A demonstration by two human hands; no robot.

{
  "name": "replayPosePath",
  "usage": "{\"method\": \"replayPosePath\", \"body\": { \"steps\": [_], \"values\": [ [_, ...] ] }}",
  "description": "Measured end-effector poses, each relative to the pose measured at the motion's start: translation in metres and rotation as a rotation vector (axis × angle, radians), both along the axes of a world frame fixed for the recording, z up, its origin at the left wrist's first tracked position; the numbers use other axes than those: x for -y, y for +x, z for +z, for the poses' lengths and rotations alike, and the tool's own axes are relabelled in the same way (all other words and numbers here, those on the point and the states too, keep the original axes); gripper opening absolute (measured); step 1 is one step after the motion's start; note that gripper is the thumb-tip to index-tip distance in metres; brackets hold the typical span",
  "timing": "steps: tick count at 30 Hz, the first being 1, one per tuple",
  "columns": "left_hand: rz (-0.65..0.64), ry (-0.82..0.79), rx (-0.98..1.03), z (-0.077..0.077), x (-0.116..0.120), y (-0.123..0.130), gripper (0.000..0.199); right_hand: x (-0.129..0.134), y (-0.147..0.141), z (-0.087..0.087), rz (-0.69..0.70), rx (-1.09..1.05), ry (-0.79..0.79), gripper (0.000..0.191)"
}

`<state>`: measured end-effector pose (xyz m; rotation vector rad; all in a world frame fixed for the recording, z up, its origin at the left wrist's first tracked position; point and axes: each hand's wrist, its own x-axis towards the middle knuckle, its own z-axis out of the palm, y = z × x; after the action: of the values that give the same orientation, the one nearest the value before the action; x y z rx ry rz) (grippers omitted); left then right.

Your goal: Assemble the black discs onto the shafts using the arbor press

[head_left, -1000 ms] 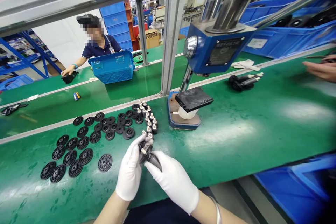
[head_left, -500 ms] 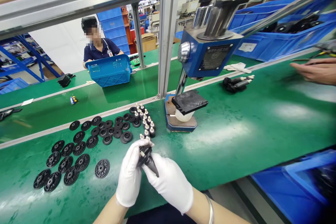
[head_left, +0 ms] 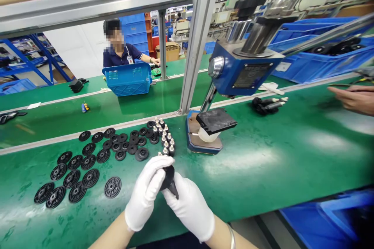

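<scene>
Both hands wear white gloves and meet on one black plastic part (head_left: 168,179), which has a rounded end and a tapered stem. Fingers of my left hand (head_left: 147,190) curl round its rounded end. My right hand (head_left: 189,206) grips the stem, whose tip pokes out past the thumb. Much of the part is hidden by the gloves. Just beyond my hands stand several small black pieces with white tips (head_left: 165,144), upright in a cluster. To the left lie small black discs (head_left: 142,153) and larger spoked black wheels (head_left: 112,187), flat on the green bench (head_left: 248,179).
A blue hand press (head_left: 245,70) with a black block (head_left: 216,120) on its base stands beyond my hands, right of the post (head_left: 198,42). Black parts (head_left: 267,105) lie farther right, near another person's hand (head_left: 353,97). A co-worker (head_left: 117,52) sits behind a blue basket (head_left: 127,81).
My left fingers have shifted over the black part, and its rounded side now shows where a pale-tipped end showed before. The view has swung slightly left. The co-worker's arm now reaches sideways.
</scene>
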<state>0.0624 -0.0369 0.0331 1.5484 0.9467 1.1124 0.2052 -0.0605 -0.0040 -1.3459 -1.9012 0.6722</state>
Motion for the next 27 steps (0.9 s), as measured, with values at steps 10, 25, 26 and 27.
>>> {"method": "replayPosePath", "body": {
  "steps": [10, 25, 26, 27],
  "values": [
    [-0.28, 0.365, -0.278, -0.008, 0.019, 0.005, 0.059, 0.01, 0.018, -0.01, 0.168, -0.399, -0.212, 0.026],
    [-0.298, 0.468, -0.482, -0.019, 0.032, 0.015, 0.025, 0.04, 0.008, -0.068, -0.005, -0.44, -0.279, 0.01],
    [-0.295, 0.467, -0.483, -0.02, 0.033, 0.016, 0.024, 0.041, 0.007, -0.071, -0.015, -0.449, -0.294, 0.01],
    [-0.29, 0.466, -0.482, -0.021, 0.034, 0.017, 0.022, 0.043, 0.006, -0.073, -0.023, -0.459, -0.312, 0.01]
  ]
}}
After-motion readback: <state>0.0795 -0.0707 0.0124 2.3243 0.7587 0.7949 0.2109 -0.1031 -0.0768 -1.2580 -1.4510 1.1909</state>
